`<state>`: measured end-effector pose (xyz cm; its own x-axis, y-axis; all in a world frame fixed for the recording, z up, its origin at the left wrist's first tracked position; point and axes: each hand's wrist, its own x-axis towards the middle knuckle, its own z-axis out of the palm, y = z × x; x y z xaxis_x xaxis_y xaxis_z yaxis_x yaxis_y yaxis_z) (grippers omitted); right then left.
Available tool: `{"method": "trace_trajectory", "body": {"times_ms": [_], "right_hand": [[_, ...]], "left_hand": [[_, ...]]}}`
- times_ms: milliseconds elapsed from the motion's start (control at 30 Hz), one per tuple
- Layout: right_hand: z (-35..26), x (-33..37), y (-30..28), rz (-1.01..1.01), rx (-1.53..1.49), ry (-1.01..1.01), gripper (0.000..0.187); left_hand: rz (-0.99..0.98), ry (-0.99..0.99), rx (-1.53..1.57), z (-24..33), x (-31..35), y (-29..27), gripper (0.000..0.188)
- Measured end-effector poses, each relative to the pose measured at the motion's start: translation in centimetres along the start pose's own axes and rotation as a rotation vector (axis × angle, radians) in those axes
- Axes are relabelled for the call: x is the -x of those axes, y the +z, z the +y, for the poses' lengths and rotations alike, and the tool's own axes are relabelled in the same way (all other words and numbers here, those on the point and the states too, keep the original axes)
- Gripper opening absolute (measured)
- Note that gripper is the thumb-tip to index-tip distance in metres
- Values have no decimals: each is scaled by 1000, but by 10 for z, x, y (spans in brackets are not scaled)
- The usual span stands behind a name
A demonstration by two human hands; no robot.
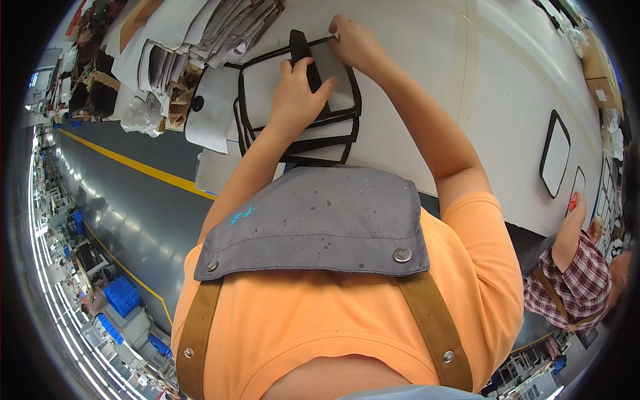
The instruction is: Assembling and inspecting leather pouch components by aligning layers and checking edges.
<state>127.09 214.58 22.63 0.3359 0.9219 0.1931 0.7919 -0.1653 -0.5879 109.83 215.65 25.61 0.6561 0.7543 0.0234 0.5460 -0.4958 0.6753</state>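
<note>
A stack of pale panels with black edging (272,83) lies on the table in front of me. Across the top one runs a long, dark, flat bar (301,47), wider at its far end. My left hand (293,97) is closed over the bar, fingers on its left side and thumb on its right. At the far edge of the top panel, to the right of the bar, my right hand (357,47) is bent with fingertips pinched together. What they pinch is too small to make out.
Piled pale sheets (213,33) stand at the far left, with a clear plastic bag (142,117) beside them. A black-edged panel (555,155) lies on the white table (427,60) at the right, near a co-worker's hand (577,203). Cardboard boxes (597,73) line the far right.
</note>
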Motion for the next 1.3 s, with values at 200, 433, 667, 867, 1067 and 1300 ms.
{"method": "trace_trajectory", "body": {"times_ms": [200,433,667,867,1067,1300], "right_hand": [[-19,-12,-10,-245,-924,367,32],[27,24,-4,-300,-336,409,41],[39,26,21,61,19,43,29],[11,10,9,-195,-520,422,36],[-11,14,-9,-234,-942,420,35],[31,41,2,-236,-346,398,35]], "left_hand": [[75,3,2,4,1,5,55],[167,167,82,-22,-1,-17,49],[-31,101,-8,-10,-2,-20,41],[35,136,-69,-4,2,-3,45],[96,124,-43,-5,5,5,52],[27,85,51,-7,2,-14,32]]}}
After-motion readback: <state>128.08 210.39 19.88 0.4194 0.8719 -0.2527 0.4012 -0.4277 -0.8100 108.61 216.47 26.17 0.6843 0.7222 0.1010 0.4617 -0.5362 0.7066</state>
